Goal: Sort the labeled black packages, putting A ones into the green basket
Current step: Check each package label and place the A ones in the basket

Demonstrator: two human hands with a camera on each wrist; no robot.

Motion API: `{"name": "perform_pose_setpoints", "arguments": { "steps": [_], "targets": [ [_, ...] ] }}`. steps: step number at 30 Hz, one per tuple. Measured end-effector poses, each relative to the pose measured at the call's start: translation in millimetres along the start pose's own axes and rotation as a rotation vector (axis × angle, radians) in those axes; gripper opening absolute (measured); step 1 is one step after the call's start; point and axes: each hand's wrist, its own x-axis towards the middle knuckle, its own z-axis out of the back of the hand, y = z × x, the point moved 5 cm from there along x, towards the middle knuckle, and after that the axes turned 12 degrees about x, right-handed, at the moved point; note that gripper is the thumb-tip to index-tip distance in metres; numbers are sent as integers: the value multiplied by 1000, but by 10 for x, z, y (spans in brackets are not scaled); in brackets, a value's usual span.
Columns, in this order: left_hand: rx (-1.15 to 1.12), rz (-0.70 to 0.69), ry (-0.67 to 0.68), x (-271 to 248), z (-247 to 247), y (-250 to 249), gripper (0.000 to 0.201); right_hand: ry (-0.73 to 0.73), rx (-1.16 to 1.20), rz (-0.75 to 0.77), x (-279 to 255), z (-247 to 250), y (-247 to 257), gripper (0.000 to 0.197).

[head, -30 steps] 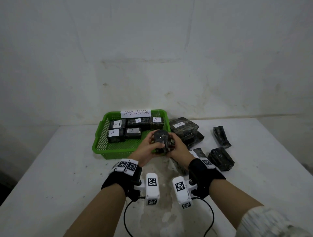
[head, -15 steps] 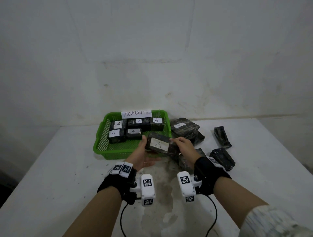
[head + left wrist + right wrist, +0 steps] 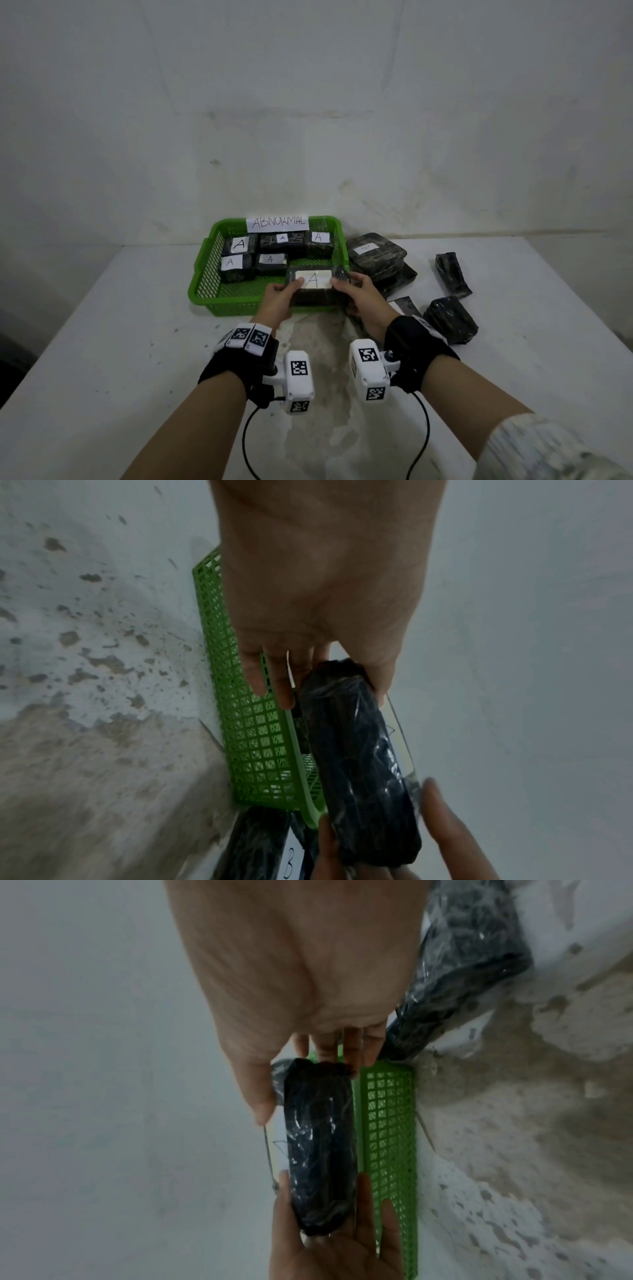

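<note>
Head view: both hands grip A package over green basket.

You held the black plastic-wrapped package labelled A level over the green mesh plastic basket's near rim.

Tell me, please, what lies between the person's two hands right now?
The black package labeled A, in the head view: the left hand grips one end, the right hand the other, over the green basket.
</note>
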Motion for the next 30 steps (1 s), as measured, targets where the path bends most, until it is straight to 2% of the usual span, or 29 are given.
{"name": "perform_pose_setpoints", "arguments": {
  "steps": [2,5,8,12,15,17,20,23,26,30],
  "targets": [
    [49,-18,-34,40,60,13,58,24,104,-58,38,-89,-28,53],
    [65,-35,-67,100,167,-7,51,62,279,-203,73,-218,-10,12],
    [97,-77,-113,189,258,-52,41,88,381,-312,154,-357,24,16],
    [235,-138,-207,362,365,-8,50,37,238,-337,405,-474,59,19],
    [564,-114,-355,486,454,81,46,-38,163,-305,604,-462,89,21],
    [763,-94,-355,535,436,128,43,-96,81,-277,737,-434,100,24],
    [971,-121,-320,573,370,213,47,-140,9,-316,755,-475,194,34],
    [989,-180,-355,578,346,247,43,-183,-2,-281,882,-486,222,39],
    [1004,-230,-367,562,334,269,42,-138,-42,-229,1088,-558,135,33],
    [1070,-273,-383,573,340,307,45,-243,-66,-267,1174,-522,111,34]
  ]
}}
